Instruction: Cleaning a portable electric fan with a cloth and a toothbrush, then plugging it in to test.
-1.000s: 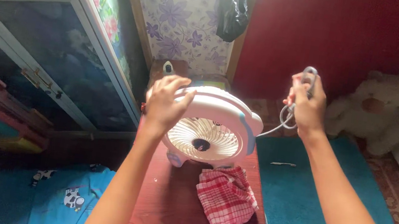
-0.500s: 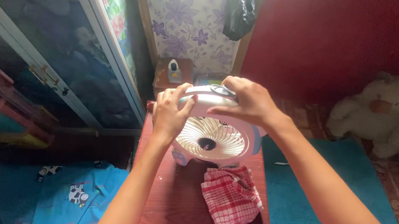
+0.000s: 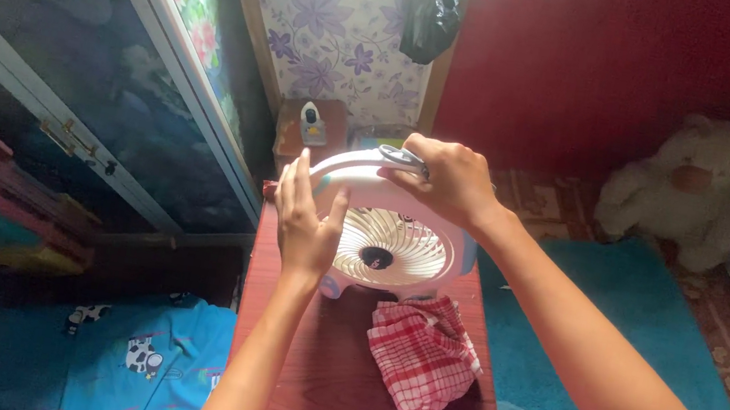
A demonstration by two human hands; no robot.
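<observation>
So the little white fan (image 3: 389,238) sits upright at the far end of the red worktop (image 3: 313,361), checked cloth (image 3: 422,353) just in front. Left hand (image 3: 307,220) lies flat against its side, fingers apart; right hand (image 3: 446,180) is clamped on the cord (image 3: 403,157) on top. Cord's gathered up, not put down yet

White fan (image 3: 389,238) with pale blue trim and dark hub. Red-and-white checked cloth (image 3: 422,351). Reddish-brown wood-grain table (image 3: 313,361). Teal rug (image 3: 654,335). Blue bedding (image 3: 112,350) with black-and-white cow print. White wallpaper (image 3: 335,17) with purple flowers. Deep red wall (image 3: 598,66). Cream teddy bear (image 3: 691,186). Black bag (image 3: 429,3).
</observation>
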